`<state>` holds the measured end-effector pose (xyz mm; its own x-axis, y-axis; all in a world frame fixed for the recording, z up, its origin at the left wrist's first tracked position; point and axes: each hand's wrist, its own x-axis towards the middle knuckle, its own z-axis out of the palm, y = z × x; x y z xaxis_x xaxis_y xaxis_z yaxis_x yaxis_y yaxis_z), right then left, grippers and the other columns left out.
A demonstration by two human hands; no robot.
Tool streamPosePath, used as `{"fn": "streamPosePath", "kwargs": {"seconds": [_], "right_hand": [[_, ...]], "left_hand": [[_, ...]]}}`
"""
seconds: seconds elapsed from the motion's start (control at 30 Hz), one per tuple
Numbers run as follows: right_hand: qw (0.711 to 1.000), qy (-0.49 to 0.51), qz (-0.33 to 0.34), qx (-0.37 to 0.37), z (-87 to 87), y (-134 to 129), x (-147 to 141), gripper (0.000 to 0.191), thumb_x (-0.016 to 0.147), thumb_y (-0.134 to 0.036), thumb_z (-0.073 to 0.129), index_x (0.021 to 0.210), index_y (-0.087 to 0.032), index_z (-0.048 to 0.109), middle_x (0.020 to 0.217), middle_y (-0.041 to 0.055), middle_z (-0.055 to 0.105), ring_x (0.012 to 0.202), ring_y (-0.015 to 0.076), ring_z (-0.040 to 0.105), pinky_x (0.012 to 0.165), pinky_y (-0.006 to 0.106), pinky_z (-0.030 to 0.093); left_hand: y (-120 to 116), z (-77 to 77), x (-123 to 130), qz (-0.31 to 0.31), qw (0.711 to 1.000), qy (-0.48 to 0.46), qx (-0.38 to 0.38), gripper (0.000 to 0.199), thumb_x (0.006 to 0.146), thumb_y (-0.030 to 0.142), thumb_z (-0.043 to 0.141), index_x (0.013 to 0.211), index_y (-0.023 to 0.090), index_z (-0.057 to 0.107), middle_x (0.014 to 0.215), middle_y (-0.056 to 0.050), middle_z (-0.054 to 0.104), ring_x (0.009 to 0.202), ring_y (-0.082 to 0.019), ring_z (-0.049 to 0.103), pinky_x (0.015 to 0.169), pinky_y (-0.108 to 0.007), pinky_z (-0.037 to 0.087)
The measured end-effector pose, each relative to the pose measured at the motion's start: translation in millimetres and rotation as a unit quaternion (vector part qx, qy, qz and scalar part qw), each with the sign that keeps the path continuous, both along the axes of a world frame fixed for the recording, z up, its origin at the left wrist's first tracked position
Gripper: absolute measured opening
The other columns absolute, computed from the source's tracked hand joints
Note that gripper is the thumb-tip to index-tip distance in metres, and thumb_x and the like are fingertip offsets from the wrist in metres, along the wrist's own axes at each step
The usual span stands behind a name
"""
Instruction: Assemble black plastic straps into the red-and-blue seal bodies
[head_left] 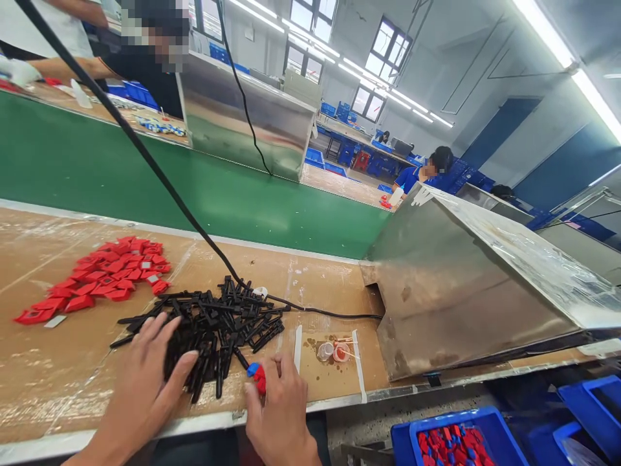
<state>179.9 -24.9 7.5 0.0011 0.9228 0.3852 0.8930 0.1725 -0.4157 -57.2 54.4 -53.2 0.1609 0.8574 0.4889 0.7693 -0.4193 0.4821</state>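
Note:
My left hand (150,382) is at the near left side of a pile of black plastic rods (218,323). Its fingers are spread, with the tips over the rods; whether they touch any is unclear. At the table's front edge my right hand (279,408) is closed round a small red-and-blue plastic piece (259,377). A black rod points from that piece toward the pile; I cannot tell whether the two are joined. Further left lies a heap of red plastic parts (107,272), some with a grey patch.
Small cups (341,353) with reddish contents and sticks stand right of my right hand. A metal box (466,298) bounds the right side, and a black cable (330,314) runs into it. Below, a blue bin (412,440) holds red-and-blue pieces. Other people work beyond the green belt (233,200).

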Motion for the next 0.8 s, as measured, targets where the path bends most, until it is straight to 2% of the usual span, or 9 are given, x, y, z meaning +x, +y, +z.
{"fn": "streamPosePath", "kwargs": {"seconds": [0.03,0.1,0.2,0.33,0.4,0.47,0.53,0.67,0.8], "right_hand": [[1.000,-0.008,-0.006,-0.018,-2.1,3,0,0.039,0.079,-0.011,0.077,0.115,-0.024,0.068,0.104,0.0102,0.075,0.084,0.0324,0.079,0.066,0.039,0.063],[0.999,-0.018,-0.014,-0.045,-8.8,7,1,0.039,0.078,-0.013,0.078,0.115,-0.023,0.068,0.106,0.0110,0.075,0.084,0.0334,0.079,0.064,0.041,0.063],[0.998,-0.023,-0.015,-0.054,-18.6,4,5,0.031,0.083,-0.013,0.071,0.112,-0.023,0.068,0.103,0.0107,0.074,0.080,0.0318,0.078,0.063,0.040,0.062],[0.998,-0.016,-0.043,-0.041,-25.1,-4,9,0.033,0.082,-0.010,0.068,0.112,-0.023,0.067,0.107,0.0114,0.073,0.087,0.0324,0.077,0.072,0.042,0.063],[0.998,-0.004,-0.052,-0.040,-26.0,-7,9,0.033,0.081,-0.009,0.068,0.110,-0.024,0.067,0.105,0.0104,0.072,0.088,0.0324,0.077,0.073,0.042,0.063],[0.998,0.004,-0.054,-0.037,-26.1,-8,7,0.032,0.080,-0.009,0.067,0.108,-0.024,0.066,0.102,0.0100,0.071,0.086,0.0331,0.077,0.071,0.043,0.063],[0.998,0.004,-0.059,-0.028,-25.9,-7,5,0.032,0.079,-0.009,0.068,0.108,-0.024,0.065,0.101,0.0108,0.072,0.084,0.0351,0.078,0.067,0.044,0.063],[0.998,0.018,-0.057,-0.016,-25.0,-4,6,0.035,0.077,-0.008,0.068,0.107,-0.024,0.064,0.100,0.0114,0.073,0.082,0.0362,0.079,0.064,0.046,0.065],[0.998,0.034,-0.050,-0.018,-25.1,-2,6,0.033,0.076,-0.008,0.067,0.104,-0.025,0.062,0.099,0.0116,0.073,0.080,0.0358,0.080,0.062,0.046,0.066]], "left_hand": [[-6,4.3,-1,0.020,0.999,-0.023,0.015,0.072,0.107,0.036,0.052,0.174,0.038,0.026,0.170,-0.017,0.052,0.157,-0.050,0.050,0.120,-0.080,0.052],[-22,10.1,-2,0.037,0.996,-0.067,0.038,0.056,0.106,0.034,0.055,0.161,0.039,0.047,0.153,-0.012,0.067,0.141,-0.044,0.067,0.115,-0.071,0.060],[-41,13.2,3,0.023,0.994,-0.104,0.022,0.032,0.104,0.033,0.059,0.135,0.039,0.065,0.124,-0.007,0.080,0.114,-0.037,0.080,0.103,-0.060,0.068],[-42,21.1,15,-0.094,0.992,-0.087,0.007,0.026,0.104,0.026,0.061,0.123,0.036,0.074,0.105,-0.002,0.084,0.092,-0.027,0.083,0.088,-0.038,0.070],[-32,28.8,22,-0.162,0.987,-0.003,0.011,0.033,0.104,0.017,0.056,0.120,0.034,0.079,0.101,-0.002,0.085,0.088,-0.024,0.083,0.083,-0.031,0.068],[-20,35.0,33,-0.199,0.972,0.126,0.023,0.040,0.103,0.009,0.051,0.119,0.029,0.082,0.102,-0.004,0.086,0.092,-0.023,0.081,0.087,-0.031,0.066],[-10,36.1,46,-0.211,0.959,0.189,0.026,0.043,0.099,0.002,0.053,0.117,0.025,0.084,0.104,-0.007,0.085,0.098,-0.025,0.080,0.094,-0.034,0.064],[6,25.6,67,-0.227,0.945,0.236,0.019,0.039,0.082,-0.002,0.066,0.105,0.022,0.086,0.103,-0.010,0.085,0.101,-0.031,0.079,0.088,-0.039,0.064],[18,21.2,69,-0.260,0.931,0.255,0.035,0.035,0.082,-0.004,0.069,0.103,0.019,0.086,0.107,-0.014,0.085,0.106,-0.031,0.079,0.092,-0.039,0.063]]}}
